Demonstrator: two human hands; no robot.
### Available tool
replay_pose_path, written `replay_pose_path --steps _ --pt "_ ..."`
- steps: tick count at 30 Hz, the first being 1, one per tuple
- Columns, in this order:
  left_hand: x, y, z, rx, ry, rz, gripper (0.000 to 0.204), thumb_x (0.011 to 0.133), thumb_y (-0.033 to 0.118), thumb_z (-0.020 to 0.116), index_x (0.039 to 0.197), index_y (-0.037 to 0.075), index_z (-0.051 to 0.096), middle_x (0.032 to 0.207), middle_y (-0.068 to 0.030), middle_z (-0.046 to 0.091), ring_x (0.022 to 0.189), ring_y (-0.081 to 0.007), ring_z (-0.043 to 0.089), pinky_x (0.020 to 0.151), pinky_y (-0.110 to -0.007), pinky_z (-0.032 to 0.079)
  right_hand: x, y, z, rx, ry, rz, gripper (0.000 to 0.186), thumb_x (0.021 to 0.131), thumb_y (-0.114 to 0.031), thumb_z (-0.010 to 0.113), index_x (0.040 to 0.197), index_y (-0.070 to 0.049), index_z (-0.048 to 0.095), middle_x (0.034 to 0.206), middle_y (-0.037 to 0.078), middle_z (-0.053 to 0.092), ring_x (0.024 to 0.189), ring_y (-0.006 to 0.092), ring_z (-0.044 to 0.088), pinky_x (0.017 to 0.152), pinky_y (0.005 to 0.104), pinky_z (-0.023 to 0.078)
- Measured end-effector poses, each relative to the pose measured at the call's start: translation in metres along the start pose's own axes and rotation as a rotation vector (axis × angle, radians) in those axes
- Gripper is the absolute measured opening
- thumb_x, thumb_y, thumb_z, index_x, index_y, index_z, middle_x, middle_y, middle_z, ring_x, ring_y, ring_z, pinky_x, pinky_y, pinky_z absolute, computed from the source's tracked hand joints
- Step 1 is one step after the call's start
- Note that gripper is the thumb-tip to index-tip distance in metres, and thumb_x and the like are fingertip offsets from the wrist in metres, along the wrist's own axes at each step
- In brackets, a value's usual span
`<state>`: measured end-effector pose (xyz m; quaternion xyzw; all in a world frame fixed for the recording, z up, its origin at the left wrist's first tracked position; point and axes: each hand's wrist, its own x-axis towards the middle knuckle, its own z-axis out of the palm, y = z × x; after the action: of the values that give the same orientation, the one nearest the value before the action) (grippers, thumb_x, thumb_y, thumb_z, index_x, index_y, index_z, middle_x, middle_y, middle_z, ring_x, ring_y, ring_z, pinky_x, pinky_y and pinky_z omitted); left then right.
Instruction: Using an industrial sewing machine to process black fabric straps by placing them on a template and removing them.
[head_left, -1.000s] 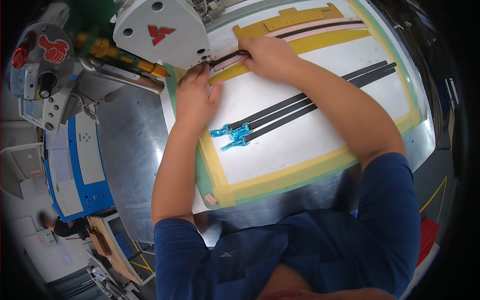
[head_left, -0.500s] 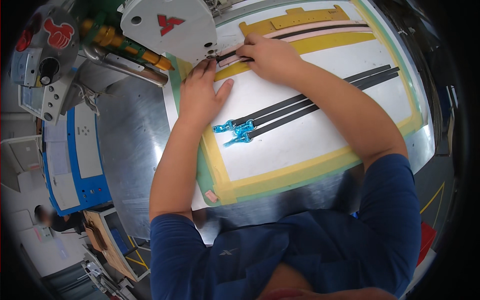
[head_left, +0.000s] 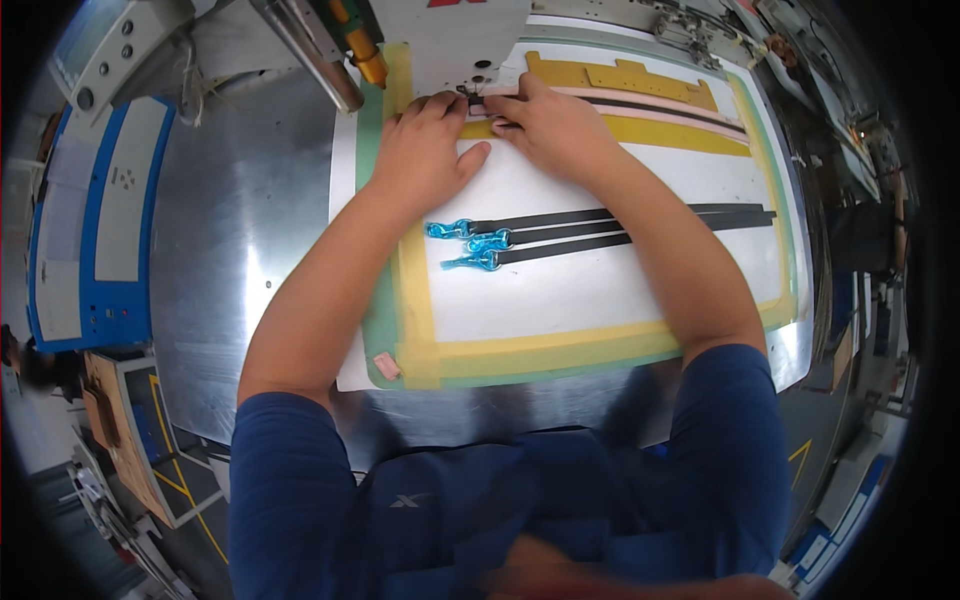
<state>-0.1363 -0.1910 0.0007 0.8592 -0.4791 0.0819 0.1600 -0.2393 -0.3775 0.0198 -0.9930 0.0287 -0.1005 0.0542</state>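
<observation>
Black band (head_left: 660, 110) runs along a pink strip (head_left: 690, 124) on the far part of the work, its left end by the machine. Largest about us is the metal table (head_left: 240, 200), then the white sheet (head_left: 560, 300) framed in yellow and green tape. Over its far left stands the pale machine head (head_left: 440, 45). Three black straps (head_left: 565, 231) lie nearer us, side by side. A curved yellow strip (head_left: 690, 136) borders the pink one; a notched yellow template (head_left: 640, 80) lies beyond. Our left hand (head_left: 425, 150) rests palm down near the head — fingers together, thumb apart. Our right hand (head_left: 555, 130) touches the band with bent fingers — whether clamped on it, we cannot tell. Blue-wrapped fittings (head_left: 488, 240) end the straps at left, and a pink scrap (head_left: 386, 365) sits at the near left corner
</observation>
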Motion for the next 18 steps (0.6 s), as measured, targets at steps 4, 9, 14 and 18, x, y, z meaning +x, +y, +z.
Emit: replay_pose_path --steps 4,9,14,18 --pt "0.0 0.0 0.002 -0.005 -0.003 -0.004 0.064 0.094 0.042 0.068 0.144 0.002 0.061 0.147 -0.0163 0.058 0.137 -0.0351 0.053 0.114 -0.049 0.042 0.001 -0.007 -0.002 -0.046 -0.022 0.02 0.037 0.103 -0.04 0.061 0.135 -0.025 0.068 0.114 0.013 0.061 0.102 0.0313 0.072 0.086 0.045 0.059" --pt "-0.005 0.002 0.001 0.008 -0.006 -0.046 0.061 0.095 0.041 0.068 0.142 0.003 0.061 0.146 -0.0153 0.059 0.138 -0.0332 0.053 0.113 -0.05 0.042 0.001 -0.008 -0.001 -0.033 -0.019 0.041 0.035 0.102 -0.04 0.062 0.134 -0.026 0.068 0.111 0.014 0.062 0.1 0.0325 0.072 0.084 0.0459 0.059" --pt "-0.003 0.006 -0.006 0.001 -0.07 -0.023 0.059 0.096 0.04 0.068 0.14 0.002 0.061 0.146 -0.0126 0.059 0.138 -0.0315 0.052 0.113 -0.048 0.041 -0.001 -0.007 0.001 -0.012 0.017 0.039 0.036 0.101 -0.038 0.064 0.134 -0.028 0.07 0.114 0.014 0.063 0.1 0.0338 0.072 0.086 0.0464 0.059" --pt "-0.003 0.004 -0.003 -0.011 -0.058 -0.029 0.059 0.096 0.04 0.067 0.14 0.002 0.061 0.145 -0.0126 0.06 0.137 -0.0307 0.053 0.113 -0.048 0.041 0.002 -0.012 -0.002 -0.027 0.018 0.075 0.036 0.1 -0.037 0.065 0.134 -0.028 0.071 0.116 0.014 0.063 0.102 0.0344 0.072 0.087 0.0466 0.059"
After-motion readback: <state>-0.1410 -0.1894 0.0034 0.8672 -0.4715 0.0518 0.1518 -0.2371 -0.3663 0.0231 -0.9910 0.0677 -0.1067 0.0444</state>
